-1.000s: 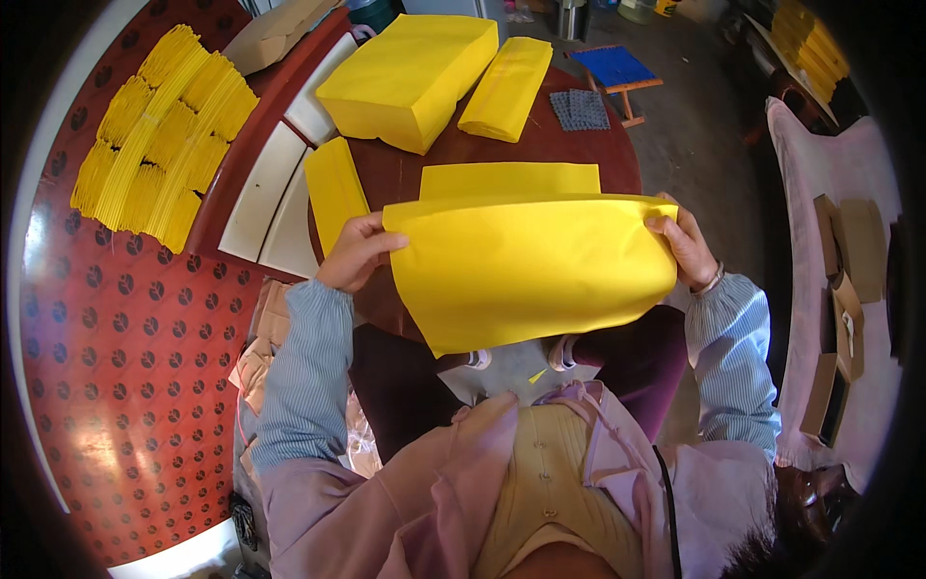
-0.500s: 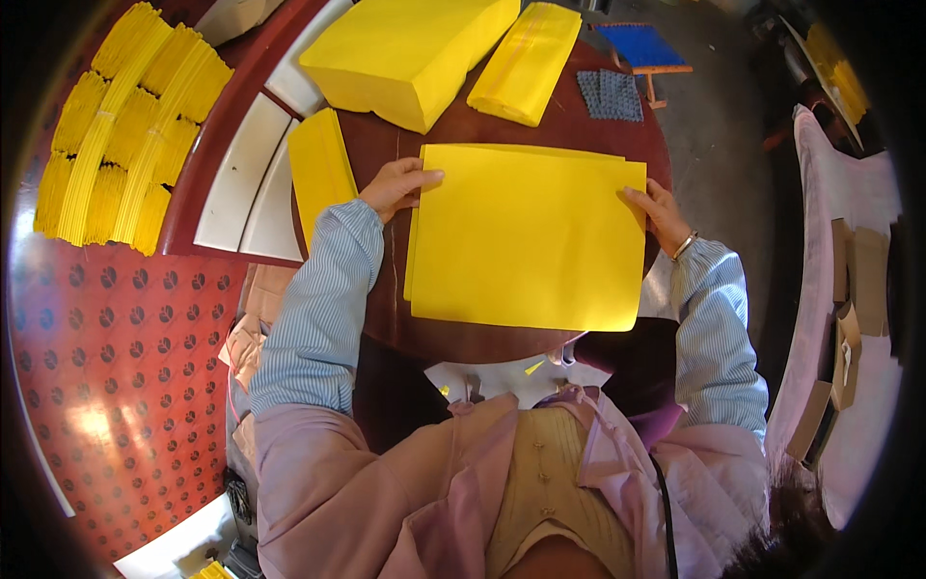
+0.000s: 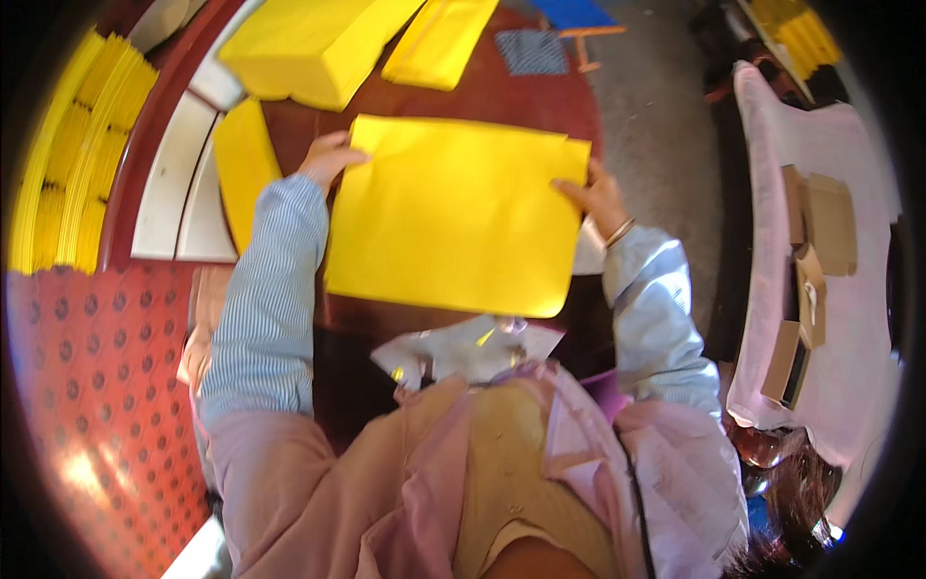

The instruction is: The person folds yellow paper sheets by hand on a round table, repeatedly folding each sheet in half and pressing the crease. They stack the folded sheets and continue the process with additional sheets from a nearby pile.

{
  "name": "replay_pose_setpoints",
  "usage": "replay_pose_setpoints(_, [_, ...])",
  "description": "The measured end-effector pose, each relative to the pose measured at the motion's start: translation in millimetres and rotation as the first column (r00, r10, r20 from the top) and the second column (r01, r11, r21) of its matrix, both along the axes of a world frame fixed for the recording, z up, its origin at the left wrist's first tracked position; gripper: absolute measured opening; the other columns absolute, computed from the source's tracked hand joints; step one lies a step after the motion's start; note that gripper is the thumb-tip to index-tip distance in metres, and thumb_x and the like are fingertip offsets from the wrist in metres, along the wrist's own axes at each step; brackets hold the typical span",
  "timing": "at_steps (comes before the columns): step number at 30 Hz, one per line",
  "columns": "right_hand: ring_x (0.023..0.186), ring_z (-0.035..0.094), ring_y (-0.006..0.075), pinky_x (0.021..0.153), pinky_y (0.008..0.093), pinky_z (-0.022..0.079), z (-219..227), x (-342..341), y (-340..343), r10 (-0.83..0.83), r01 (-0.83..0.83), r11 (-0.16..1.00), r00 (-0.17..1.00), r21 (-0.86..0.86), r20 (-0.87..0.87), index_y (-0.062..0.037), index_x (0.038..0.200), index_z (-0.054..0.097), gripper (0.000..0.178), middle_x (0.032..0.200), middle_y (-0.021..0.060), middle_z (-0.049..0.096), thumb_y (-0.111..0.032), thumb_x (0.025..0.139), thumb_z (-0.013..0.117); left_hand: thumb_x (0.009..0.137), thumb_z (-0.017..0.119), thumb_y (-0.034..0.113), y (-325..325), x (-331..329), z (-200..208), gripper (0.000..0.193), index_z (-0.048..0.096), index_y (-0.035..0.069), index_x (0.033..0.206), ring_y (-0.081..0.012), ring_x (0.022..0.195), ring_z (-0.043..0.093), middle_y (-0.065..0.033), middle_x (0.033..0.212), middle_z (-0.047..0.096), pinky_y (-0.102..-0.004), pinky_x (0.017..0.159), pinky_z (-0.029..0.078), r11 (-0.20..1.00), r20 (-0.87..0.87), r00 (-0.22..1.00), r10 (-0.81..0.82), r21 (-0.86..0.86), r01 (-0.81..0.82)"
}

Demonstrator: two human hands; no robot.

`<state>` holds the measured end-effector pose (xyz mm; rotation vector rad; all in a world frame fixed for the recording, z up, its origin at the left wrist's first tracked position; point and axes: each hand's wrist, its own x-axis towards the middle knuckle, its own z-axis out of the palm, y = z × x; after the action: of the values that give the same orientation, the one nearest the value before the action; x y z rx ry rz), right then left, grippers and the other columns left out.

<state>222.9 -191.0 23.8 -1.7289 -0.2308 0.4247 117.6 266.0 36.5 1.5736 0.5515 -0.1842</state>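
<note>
Both hands hold a few large yellow paper sheets (image 3: 458,217), lying nearly together with their edges slightly out of line. My left hand (image 3: 330,160) pinches the upper left corner, thumb on top. At the upper right corner, my right hand (image 3: 596,198) grips the edge with its thumb over the paper and a bracelet at the wrist. Fingers beneath the sheets are hidden. The sheets are over the near part of a dark red round table (image 3: 405,114). A folded yellow paper strip (image 3: 247,169) lies left of my left hand.
Beyond the sheets sit a big yellow paper stack (image 3: 299,53), a narrower yellow bundle (image 3: 439,43) and a grey textured pad (image 3: 531,52). A blue-topped stool (image 3: 576,13) stands past the table. Bundled yellow stacks (image 3: 72,154) are at left, cardboard boxes (image 3: 830,222) on pink cloth at right.
The view has shifted, so everything sits further left and higher in the picture. Both hands keep their grip on the sheets, which now tilt slightly.
</note>
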Motion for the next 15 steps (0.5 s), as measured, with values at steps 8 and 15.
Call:
replay_pose_setpoints(8, [0.108, 0.073, 0.0252, 0.093, 0.0341, 0.058, -12.9, 11.9, -2.8, -0.068, 0.092, 0.970, 0.991, -0.223, 0.117, 0.0002, 0.134, 0.064, 0.061, 0.120, 0.0150, 0.075, -0.036, 0.090, 0.086, 0.081, 0.078, 0.002, 26.3, 43.9, -27.9, 0.038, 0.073, -0.005, 0.119, -0.0259, 0.100, 0.073, -0.0147, 0.113, 0.077, -0.0383, 0.090, 0.058, 0.989, 0.054, 0.998, -0.025, 0.145, 0.017])
replay_pose_setpoints(15, [0.110, 0.076, 0.0353, 0.092, 0.0386, 0.061, -18.3, 24.9, 5.3, 0.017, 0.170, 0.855, 0.935, -0.490, 0.354, -0.0006, 0.138, 0.063, 0.073, 0.123, 0.0226, 0.075, -0.057, 0.094, 0.075, 0.087, 0.081, 0.025, 7.6, 61.6, -7.2, 0.066, 0.060, 0.000, 0.144, -0.0369, 0.139, 0.055, -0.0246, 0.150, 0.059, -0.0440, 0.114, 0.047, 0.760, -0.061, 0.997, 0.041, 0.650, 0.008])
